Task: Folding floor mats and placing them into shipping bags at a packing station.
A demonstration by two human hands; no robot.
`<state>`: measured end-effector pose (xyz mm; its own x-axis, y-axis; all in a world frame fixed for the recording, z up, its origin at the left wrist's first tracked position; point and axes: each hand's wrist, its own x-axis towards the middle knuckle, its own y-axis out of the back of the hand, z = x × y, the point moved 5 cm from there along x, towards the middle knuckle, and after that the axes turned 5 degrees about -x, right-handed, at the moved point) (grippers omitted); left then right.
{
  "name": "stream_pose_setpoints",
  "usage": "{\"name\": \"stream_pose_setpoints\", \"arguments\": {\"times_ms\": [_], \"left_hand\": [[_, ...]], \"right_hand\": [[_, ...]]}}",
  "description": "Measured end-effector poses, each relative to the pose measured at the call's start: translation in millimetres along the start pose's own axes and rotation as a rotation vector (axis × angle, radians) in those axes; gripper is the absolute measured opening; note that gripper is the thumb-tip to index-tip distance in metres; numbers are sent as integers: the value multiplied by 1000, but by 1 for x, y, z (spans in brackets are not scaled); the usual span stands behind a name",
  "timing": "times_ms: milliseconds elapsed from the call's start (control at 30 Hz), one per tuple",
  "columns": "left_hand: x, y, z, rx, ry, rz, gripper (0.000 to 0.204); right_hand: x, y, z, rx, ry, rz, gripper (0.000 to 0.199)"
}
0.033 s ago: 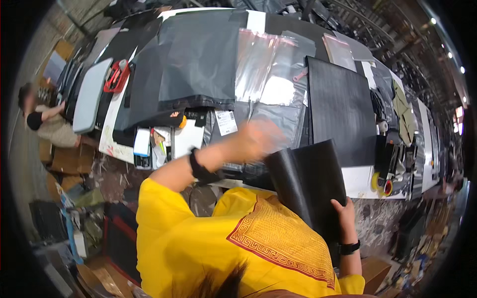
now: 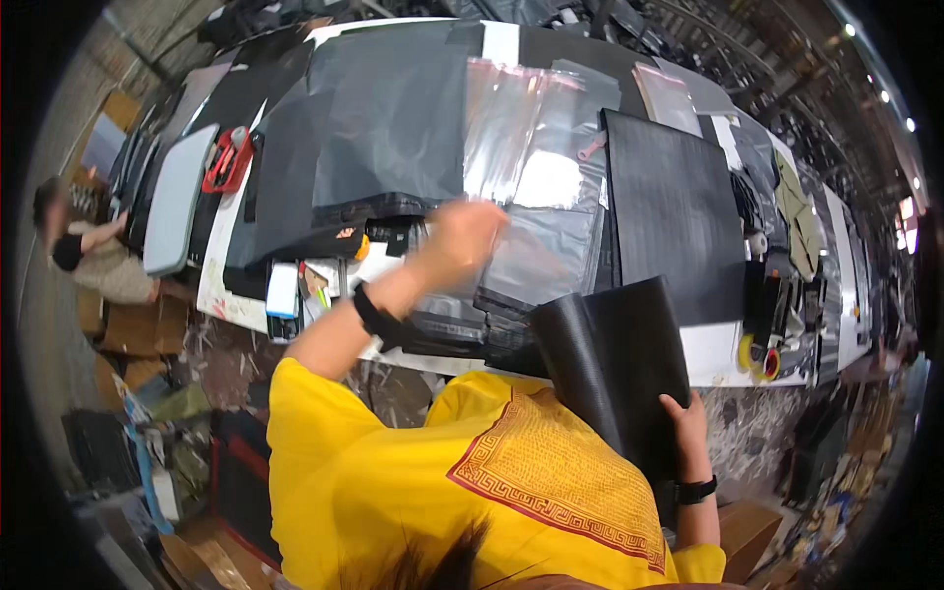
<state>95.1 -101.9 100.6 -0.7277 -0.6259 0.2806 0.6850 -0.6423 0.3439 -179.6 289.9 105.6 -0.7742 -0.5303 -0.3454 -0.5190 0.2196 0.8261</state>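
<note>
My right hand (image 2: 685,423) is closed on the edge of a folded black sheet (image 2: 619,364), smooth and leather-like, held near my body over the table's front edge. The thumb lies on the sheet's face, and the other fingers are hidden behind it. My left hand (image 2: 460,241) is raised over the table, smeared by motion, so its fingers and anything in them are unclear. Clear plastic bags (image 2: 539,241) lie flat beside and beyond it. A large ribbed black sheet (image 2: 678,221) rests on the table beyond the folded one.
Dark plastic sheeting (image 2: 388,118) covers the table's middle. To the left are a red basket (image 2: 228,162) of small tools and a pale grey panel (image 2: 182,202). Tape rolls (image 2: 759,359) sit at the front right. A co-worker (image 2: 84,241) stands far left.
My left hand has moved left, away from the folded black sheet. The right hand and the sheet have hardly moved.
</note>
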Motion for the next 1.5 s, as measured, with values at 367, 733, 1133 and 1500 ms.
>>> {"name": "stream_pose_setpoints", "arguments": {"times_ms": [367,733,1133,1500], "left_hand": [[-21,170,-328,1537,252,-317,20],[198,220,-138,1185,-162,24,19],[72,-69,-30,953,-218,-515,39],[-49,-209,-168,847,-239,-727,52]], "right_hand": [[-64,-33,37,505,-242,67,41],[-74,-27,37,500,-315,97,44],[-50,-14,79,757,-262,87,39],[36,-45,73,382,-100,-245,58]]}}
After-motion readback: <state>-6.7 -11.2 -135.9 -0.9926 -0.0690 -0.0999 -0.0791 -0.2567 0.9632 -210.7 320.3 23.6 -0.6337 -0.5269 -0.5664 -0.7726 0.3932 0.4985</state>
